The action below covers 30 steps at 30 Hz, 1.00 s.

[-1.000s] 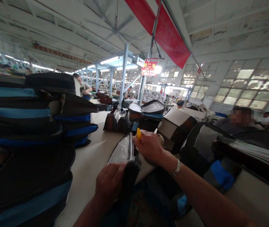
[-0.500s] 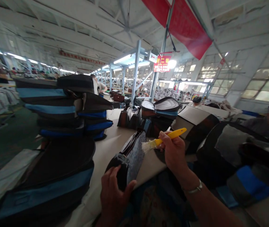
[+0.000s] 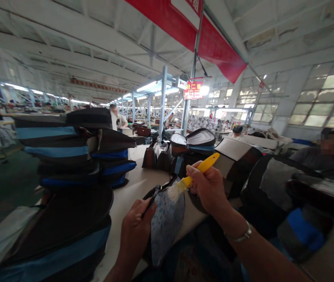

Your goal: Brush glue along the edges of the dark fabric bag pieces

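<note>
My right hand is closed round a yellow-handled brush. Its pale bristles, coated with something whitish, touch the upper part of a bluish-grey patterned panel on a dark bag piece. My left hand pinches that bag piece by its dark left edge, thumb on top, and the patterned face is tilted up towards me. The lower end of the piece hangs near the table's front edge, over my lap.
Stacked black bag parts with blue bands stand at the left. More bag parts line the back of the pale table. Other pieces are heaped at the right, with a person beyond them.
My left hand has shifted its grip to the bag piece's upper left edge and turned the patterned face upward. The brush has come down from beside the piece onto the panel.
</note>
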Motion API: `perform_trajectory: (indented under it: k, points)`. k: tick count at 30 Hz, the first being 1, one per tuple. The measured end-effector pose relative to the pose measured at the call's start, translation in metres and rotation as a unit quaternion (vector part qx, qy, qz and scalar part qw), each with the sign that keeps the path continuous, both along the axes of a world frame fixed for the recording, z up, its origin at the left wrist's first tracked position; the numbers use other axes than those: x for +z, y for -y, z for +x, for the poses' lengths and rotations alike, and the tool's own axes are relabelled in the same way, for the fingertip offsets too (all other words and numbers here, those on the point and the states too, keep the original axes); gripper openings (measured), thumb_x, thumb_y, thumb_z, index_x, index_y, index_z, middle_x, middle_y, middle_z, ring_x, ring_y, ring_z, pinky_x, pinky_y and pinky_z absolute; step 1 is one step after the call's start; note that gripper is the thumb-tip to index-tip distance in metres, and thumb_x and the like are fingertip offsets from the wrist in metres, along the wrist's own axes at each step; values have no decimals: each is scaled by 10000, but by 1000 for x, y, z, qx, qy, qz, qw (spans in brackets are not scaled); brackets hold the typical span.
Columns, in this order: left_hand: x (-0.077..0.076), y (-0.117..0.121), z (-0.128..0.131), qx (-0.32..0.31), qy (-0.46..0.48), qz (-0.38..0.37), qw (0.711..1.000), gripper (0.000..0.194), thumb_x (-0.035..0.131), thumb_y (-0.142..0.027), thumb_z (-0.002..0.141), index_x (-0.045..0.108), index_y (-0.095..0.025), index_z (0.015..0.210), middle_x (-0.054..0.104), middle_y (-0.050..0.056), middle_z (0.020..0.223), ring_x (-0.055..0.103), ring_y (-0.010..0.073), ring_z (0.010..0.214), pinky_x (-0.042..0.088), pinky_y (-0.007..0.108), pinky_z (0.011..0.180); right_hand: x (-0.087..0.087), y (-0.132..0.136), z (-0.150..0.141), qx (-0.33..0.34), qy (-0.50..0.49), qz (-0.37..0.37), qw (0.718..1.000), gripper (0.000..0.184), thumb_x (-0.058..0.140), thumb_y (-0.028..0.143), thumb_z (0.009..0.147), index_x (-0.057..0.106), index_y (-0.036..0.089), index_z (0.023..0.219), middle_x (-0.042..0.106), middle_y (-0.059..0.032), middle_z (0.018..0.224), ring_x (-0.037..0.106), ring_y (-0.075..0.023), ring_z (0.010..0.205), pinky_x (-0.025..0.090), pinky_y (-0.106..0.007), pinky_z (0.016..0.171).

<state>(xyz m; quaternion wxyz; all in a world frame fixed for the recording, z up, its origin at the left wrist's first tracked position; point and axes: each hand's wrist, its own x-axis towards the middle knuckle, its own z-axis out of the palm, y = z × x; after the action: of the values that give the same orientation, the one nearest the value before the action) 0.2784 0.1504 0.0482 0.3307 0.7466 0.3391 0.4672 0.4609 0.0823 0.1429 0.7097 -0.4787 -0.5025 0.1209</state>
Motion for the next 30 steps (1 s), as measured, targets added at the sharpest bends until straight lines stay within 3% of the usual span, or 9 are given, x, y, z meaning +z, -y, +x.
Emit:
perform_trajectory:
  k: [4, 8, 10, 13, 17, 21, 23, 27, 30]
  points:
    - [18, 11, -2, -34, 2, -58, 998, 356, 506, -500, 929, 728, -221, 923, 606, -5, 803, 592, 175, 773, 434, 249, 694, 8, -14, -19, -12, 113, -45, 993, 285, 634, 383, 866, 588, 156, 699, 505, 28, 570, 458, -92, 526, 361, -213, 502]
    - [14, 10, -4, -30, 20, -71, 997, 360, 499, -503, 938, 696, -209, 872, 562, -14, 798, 559, 167, 783, 413, 251, 717, 14, -26, -21, -78, 148, 5, 986, 279, 600, 380, 882, 601, 154, 718, 545, 13, 606, 489, -101, 559, 390, -218, 544]
    - [11, 8, -6, -30, 16, -67, 997, 350, 506, -503, 937, 688, -210, 876, 564, -15, 811, 554, 168, 799, 408, 255, 744, 16, -26, -20, -65, 132, 15, 989, 286, 589, 392, 891, 602, 158, 728, 549, 12, 614, 495, -103, 566, 399, -210, 542]
    - [9, 6, -7, -34, 12, -74, 997, 330, 516, -496, 932, 680, -213, 890, 569, -19, 807, 555, 169, 791, 408, 260, 746, 14, -24, -24, -26, 163, -26, 986, 275, 582, 381, 892, 589, 164, 723, 538, 15, 594, 486, -103, 544, 384, -205, 516]
    - [8, 5, -9, -8, 11, -82, 997, 329, 521, -498, 926, 679, -210, 922, 598, -17, 823, 568, 178, 809, 413, 268, 755, 10, -24, -31, -84, 220, 8, 972, 268, 566, 349, 902, 592, 166, 708, 553, 4, 611, 504, -109, 567, 388, -228, 576]
    - [6, -1, -11, 4, 17, -75, 997, 340, 531, -511, 916, 692, -215, 959, 634, -16, 827, 589, 184, 810, 432, 273, 758, 7, -27, -31, -49, 232, 2, 971, 276, 555, 348, 919, 598, 176, 708, 561, 6, 610, 516, -110, 564, 386, -240, 589]
    - [7, -9, -11, 8, 29, -49, 998, 322, 545, -495, 911, 699, -222, 986, 653, -13, 863, 603, 184, 831, 446, 268, 774, 7, -29, -26, -63, 243, 15, 968, 249, 576, 337, 907, 615, 175, 721, 588, -5, 646, 538, -119, 597, 403, -253, 625]
    - [19, -40, -7, -4, 19, 42, 999, 311, 564, -463, 895, 721, -224, 1019, 689, 10, 954, 628, 196, 906, 467, 269, 857, 17, -20, -8, -125, 92, 103, 982, 220, 616, 369, 896, 636, 177, 792, 570, 15, 635, 517, -111, 577, 415, -239, 579]
    - [28, -75, -7, -27, 1, 42, 999, 345, 577, -492, 868, 730, -226, 1025, 714, 8, 962, 651, 202, 909, 492, 262, 838, 29, -3, 8, -115, -66, 171, 976, 234, 701, 389, 832, 639, 166, 803, 537, 42, 587, 475, -84, 510, 399, -215, 520]
